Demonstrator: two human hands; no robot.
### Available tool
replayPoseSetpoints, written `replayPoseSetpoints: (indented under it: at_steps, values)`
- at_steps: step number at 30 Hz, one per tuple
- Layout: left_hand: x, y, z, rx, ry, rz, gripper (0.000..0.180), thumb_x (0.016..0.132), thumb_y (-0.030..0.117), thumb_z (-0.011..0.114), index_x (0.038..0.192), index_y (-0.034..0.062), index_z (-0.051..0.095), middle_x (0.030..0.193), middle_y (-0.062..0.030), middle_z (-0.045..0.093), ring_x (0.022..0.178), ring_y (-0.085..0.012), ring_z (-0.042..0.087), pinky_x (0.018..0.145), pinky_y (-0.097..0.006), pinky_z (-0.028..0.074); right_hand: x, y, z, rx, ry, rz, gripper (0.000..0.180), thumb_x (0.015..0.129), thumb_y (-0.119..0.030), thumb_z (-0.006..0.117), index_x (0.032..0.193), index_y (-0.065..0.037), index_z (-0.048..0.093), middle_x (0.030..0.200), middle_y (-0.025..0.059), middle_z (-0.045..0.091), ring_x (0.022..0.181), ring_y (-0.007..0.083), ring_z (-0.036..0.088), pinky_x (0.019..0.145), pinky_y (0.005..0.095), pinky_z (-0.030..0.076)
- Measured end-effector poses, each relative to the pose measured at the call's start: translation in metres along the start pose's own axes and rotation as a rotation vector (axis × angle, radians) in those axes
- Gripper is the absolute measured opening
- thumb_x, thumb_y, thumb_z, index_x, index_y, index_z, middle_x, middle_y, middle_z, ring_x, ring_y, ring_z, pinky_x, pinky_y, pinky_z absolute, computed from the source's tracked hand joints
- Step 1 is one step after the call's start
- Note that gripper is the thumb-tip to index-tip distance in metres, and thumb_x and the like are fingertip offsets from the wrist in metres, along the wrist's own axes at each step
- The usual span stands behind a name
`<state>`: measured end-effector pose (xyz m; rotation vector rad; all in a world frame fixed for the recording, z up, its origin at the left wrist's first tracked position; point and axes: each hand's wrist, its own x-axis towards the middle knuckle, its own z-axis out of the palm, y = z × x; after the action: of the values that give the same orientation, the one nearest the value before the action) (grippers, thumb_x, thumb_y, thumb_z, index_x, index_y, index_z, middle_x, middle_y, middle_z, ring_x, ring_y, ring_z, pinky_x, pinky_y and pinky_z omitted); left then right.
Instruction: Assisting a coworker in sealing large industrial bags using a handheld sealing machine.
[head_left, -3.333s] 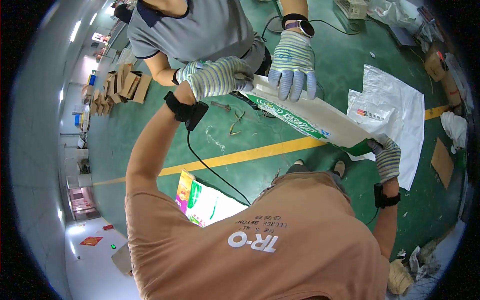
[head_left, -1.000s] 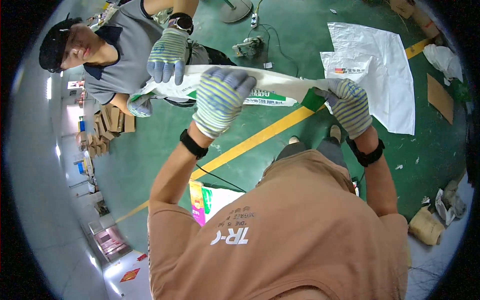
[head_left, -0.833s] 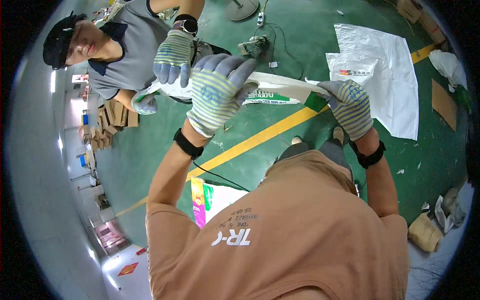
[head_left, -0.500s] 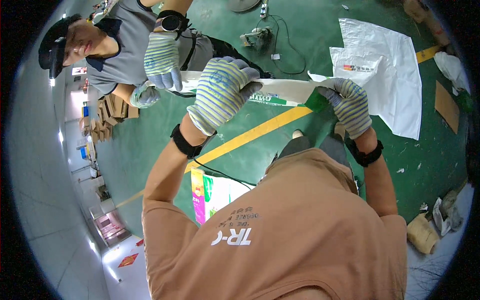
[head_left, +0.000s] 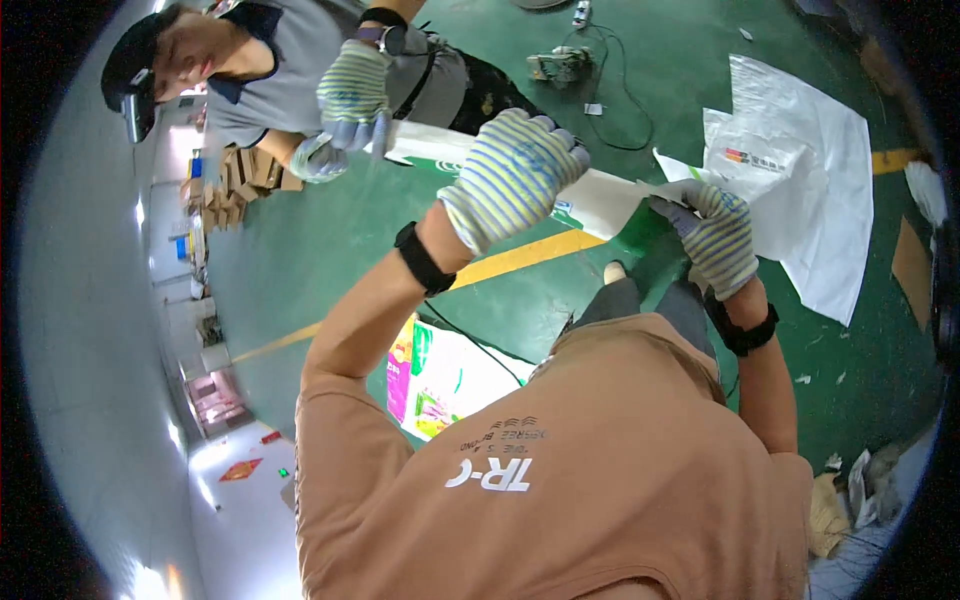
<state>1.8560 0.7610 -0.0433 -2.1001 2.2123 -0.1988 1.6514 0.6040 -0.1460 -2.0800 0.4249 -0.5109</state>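
Note:
A white and green printed sack (head_left: 608,203) is stretched as a folded strip across the upper middle. My left hand (head_left: 518,178), in a striped work glove, is closed over its upper edge near the strip's middle. The gloved right hand (head_left: 715,228) pinches the right end, where a green part hangs down. At the left end, a co-worker's two gloved hands (head_left: 352,100) hold the same sack. Its lower part is hidden by my left hand.
A white sack (head_left: 810,190) lies on the green floor at right. A tool with a cord (head_left: 562,65) rests beyond the strip. A colourful printed bag (head_left: 460,385) is near my left arm. Cardboard boxes (head_left: 240,185) stand behind the co-worker. A yellow line (head_left: 530,258) crosses the floor.
My left hand has shifted right along with the sack. The strip now slopes down toward my right hand, and the co-worker's hands sit slightly higher and further right.

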Motion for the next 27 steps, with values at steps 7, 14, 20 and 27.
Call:
replayPoseSetpoints:
  at_steps: [7, 14, 20, 27]
  values:
    - [-0.027, -0.032, 0.008, 0.132, -0.139, -0.033, 0.02, 0.081, 0.021, 0.058, 0.096, 0.0144, 0.069, 0.081, -0.0037, 0.065, 0.08, -0.0248, 0.064, 0.08, -0.04, 0.048, -0.003, 0.012, 0.004, -0.076, -0.008, 0.02, 0.018, 0.086, -0.021, 0.074, 0.09, -0.003, 0.072, 0.076, 0.0125, 0.068, 0.068, 0.028, 0.063, 0.063, 0.035, 0.047]
    - [-0.066, -0.061, 0.011, 0.241, 0.006, -0.001, 0.028, 0.081, 0.02, 0.058, 0.107, 0.0133, 0.067, 0.089, -0.0038, 0.067, 0.084, -0.0233, 0.065, 0.087, -0.041, 0.048, 0.001, 0.012, 0.002, -0.087, -0.025, -0.04, 0.022, 0.086, -0.027, 0.073, 0.09, -0.005, 0.072, 0.078, 0.0137, 0.068, 0.072, 0.0303, 0.063, 0.064, 0.0368, 0.047]
    - [-0.104, -0.093, -0.005, 0.268, 0.055, -0.025, 0.03, 0.077, 0.02, 0.063, 0.106, 0.0134, 0.066, 0.088, -0.004, 0.067, 0.082, -0.0233, 0.065, 0.086, -0.04, 0.049, 0.011, 0.002, 0.014, -0.104, -0.002, -0.152, 0.022, 0.087, -0.028, 0.071, 0.089, -0.006, 0.071, 0.077, 0.0129, 0.068, 0.07, 0.0311, 0.062, 0.065, 0.0393, 0.048]
    - [-0.113, -0.099, -0.004, 0.219, -0.049, -0.198, 0.013, 0.081, 0.019, 0.064, 0.091, 0.0133, 0.071, 0.07, -0.0098, 0.065, 0.067, -0.0298, 0.065, 0.065, -0.04, 0.051, 0.02, 0.007, 0.019, -0.094, -0.066, -0.043, 0.027, 0.085, -0.03, 0.074, 0.092, -0.005, 0.072, 0.08, 0.0154, 0.068, 0.071, 0.0302, 0.064, 0.066, 0.0388, 0.049]
